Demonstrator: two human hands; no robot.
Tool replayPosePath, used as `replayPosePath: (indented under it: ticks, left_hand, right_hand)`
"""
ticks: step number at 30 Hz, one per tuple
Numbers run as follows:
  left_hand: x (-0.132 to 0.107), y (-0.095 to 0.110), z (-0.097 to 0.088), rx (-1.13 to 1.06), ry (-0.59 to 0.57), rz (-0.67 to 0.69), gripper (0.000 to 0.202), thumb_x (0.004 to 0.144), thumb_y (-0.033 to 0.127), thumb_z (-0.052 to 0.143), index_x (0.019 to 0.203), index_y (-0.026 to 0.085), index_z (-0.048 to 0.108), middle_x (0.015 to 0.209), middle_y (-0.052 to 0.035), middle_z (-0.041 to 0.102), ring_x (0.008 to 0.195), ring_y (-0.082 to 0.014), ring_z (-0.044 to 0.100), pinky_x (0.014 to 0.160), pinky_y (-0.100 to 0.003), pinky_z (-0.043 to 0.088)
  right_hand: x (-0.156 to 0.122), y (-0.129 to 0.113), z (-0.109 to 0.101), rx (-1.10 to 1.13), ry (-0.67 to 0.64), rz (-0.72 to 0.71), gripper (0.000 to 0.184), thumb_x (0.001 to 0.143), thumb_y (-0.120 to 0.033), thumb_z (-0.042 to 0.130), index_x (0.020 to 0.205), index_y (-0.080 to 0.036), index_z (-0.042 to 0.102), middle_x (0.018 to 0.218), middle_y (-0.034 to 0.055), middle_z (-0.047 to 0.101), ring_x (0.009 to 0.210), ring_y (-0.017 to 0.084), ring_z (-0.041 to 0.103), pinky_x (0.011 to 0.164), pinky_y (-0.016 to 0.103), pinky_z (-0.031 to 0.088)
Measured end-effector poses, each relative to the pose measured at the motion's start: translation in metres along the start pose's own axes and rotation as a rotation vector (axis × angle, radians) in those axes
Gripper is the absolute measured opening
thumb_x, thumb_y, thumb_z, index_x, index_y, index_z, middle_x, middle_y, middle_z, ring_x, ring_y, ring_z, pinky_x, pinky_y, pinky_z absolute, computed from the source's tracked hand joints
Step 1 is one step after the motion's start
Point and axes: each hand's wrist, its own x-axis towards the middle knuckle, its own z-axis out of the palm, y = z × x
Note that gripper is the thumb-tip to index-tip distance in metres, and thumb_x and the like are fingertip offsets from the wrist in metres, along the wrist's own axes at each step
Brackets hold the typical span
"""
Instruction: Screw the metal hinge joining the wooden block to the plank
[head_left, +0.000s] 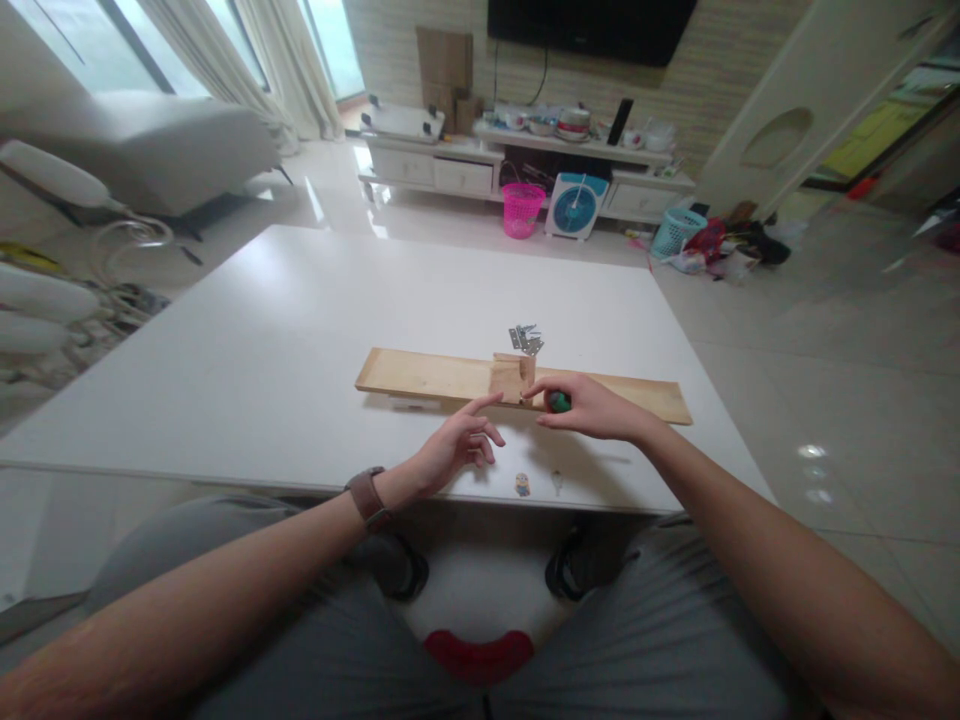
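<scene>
across the near half of the white tabletop (300,300) lies a long, pale wooden board (424,372), running from left to right. a smaller wooden piece (506,382) sits across it around the middle, with a darker mark near its right side. the left hand (454,450) is nearest to this piece: its index finger points right, the tip at or just beside the near edge, and contact cannot be told for sure. the rest of that grip is loosely curled and holds nothing visible. the right hand (592,405) comes over the board from the right, closed around a green object (559,401) that shows between index finger and thumb; those two fingertips stand apart, and the index tip is near the right side of the smaller piece. most of the green object is hidden by the hand.

just beyond the board, a small heap of metal hinges and screws (526,338) lies on the tabletop. close to the near edge are a small yellow-and-blue cartoon figure (522,485) and, to its right, a small pale item (556,482) too blurred to name. a brown-strapped watch (367,497) circles the left wrist. beyond the tabletop, a pink basket (523,212) and a blue-and-white fan (575,206) stand on the floor before a low cabinet (465,177).
</scene>
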Motion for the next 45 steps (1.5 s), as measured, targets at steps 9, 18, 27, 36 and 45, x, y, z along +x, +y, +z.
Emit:
replayPosePath:
  ticks: [9,18,27,36,45]
  left_hand:
    - [-0.0008,0.0011,0.0015,0.008,-0.003,0.002,0.075,0.087,0.038,0.069,0.156,0.017,0.048,0.088,-0.0053,0.073,0.063,-0.0145,0.065,0.060,-0.024,0.046]
    - [-0.0006,0.0012,0.0022,0.039,-0.014,-0.005,0.069,0.086,0.036,0.068,0.151,0.018,0.054,0.089,-0.0053,0.073,0.062,-0.0146,0.065,0.060,-0.026,0.047]
    - [-0.0016,0.0024,0.0047,0.052,-0.004,0.002,0.060,0.083,0.036,0.069,0.139,0.016,0.061,0.087,-0.0053,0.072,0.060,-0.0140,0.064,0.059,-0.025,0.048]
    - [0.0001,-0.0004,0.0021,0.039,0.015,0.035,0.071,0.084,0.033,0.070,0.152,0.018,0.053,0.084,-0.0032,0.072,0.059,-0.0126,0.063,0.060,-0.024,0.046]
    - [-0.0011,-0.0016,0.0036,0.040,-0.019,0.002,0.070,0.086,0.033,0.068,0.153,0.018,0.053,0.085,-0.0044,0.073,0.059,-0.0134,0.064,0.057,-0.024,0.045]
  right_hand:
    - [0.0002,0.0010,0.0007,-0.018,-0.023,0.021,0.034,0.084,-0.034,0.074,0.114,-0.017,0.076,0.082,0.0014,0.065,0.074,0.015,0.055,0.072,0.030,0.043]
    - [-0.0006,-0.0011,0.0001,-0.019,-0.026,0.008,0.034,0.084,-0.035,0.075,0.113,-0.017,0.077,0.086,0.0018,0.066,0.076,0.015,0.055,0.073,0.029,0.042]
    - [-0.0003,-0.0005,0.0005,-0.022,-0.036,0.000,0.034,0.084,-0.035,0.074,0.113,-0.017,0.077,0.085,0.0020,0.066,0.076,0.015,0.055,0.073,0.029,0.042]
    - [-0.0003,-0.0004,0.0013,-0.022,-0.022,0.005,0.034,0.085,-0.035,0.074,0.114,-0.017,0.076,0.081,-0.0003,0.061,0.073,0.014,0.053,0.071,0.028,0.041]
    - [-0.0008,-0.0007,-0.0001,-0.040,-0.045,-0.007,0.032,0.086,-0.036,0.074,0.112,-0.018,0.076,0.082,0.0007,0.063,0.074,0.014,0.054,0.072,0.029,0.041]
